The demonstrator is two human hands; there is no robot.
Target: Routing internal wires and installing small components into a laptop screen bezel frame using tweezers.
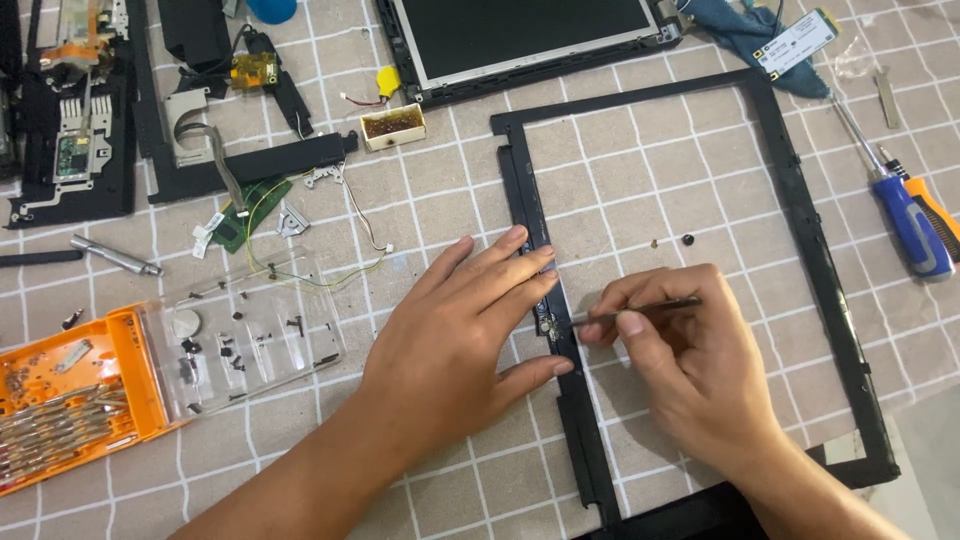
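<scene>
While your left hand (455, 325) lies spread, pressing the bezel's (800, 215) left rail at frame centre, your right hand (690, 365) pinches a thin tool (640, 310), tip at the rail. The bezel looks light, thin and flexible: judge it breakable, and hold it flat near the worked spot.

Hidden, cropped and unclear parts

The left hand (455, 335) covers a stretch of the black screen bezel (800, 210), whose lower edge leaves the picture. The right hand (690, 370) hides most of its thin tool (640, 310); the tip is too small to tell. The orange bit case (70, 400) and the display panel (530, 40) are cropped. The tiny screws in the clear lid (250, 335) are indistinct.
</scene>
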